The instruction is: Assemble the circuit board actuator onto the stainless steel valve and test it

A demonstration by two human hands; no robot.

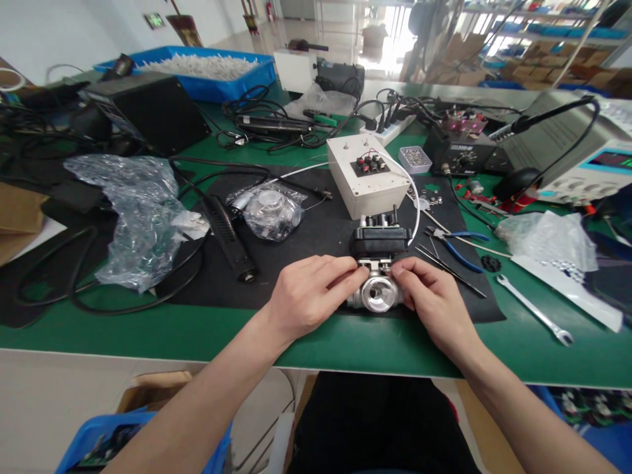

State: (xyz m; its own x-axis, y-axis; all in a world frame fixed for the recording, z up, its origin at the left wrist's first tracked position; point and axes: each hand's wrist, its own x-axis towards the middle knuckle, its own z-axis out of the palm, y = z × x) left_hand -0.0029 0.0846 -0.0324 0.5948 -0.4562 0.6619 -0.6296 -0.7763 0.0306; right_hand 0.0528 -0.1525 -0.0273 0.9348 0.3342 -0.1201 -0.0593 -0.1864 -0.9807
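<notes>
The metal valve (379, 296) stood at the near edge of the black mat (316, 247), upon the green counter (316, 359), directly in front of the person. Above it was the black housing (380, 245), joined through a small bracket (374, 265). The left hand (309, 296) was nearly closed, with its thumb and fingers gripping the left end of this bracket. The right hand (435, 299) had its thumb and forefinger pinched together at the right end, the other fingers curled. Whether some small part was hidden between the fingertips, I cannot tell. Just behind the housing was the white box (353, 191). To the right lay the blue-handled pliers (441, 234) and, farther right, a wrench (534, 309). A plastic-wrapped part (273, 214) rested on the mat, to the left of the box.
</notes>
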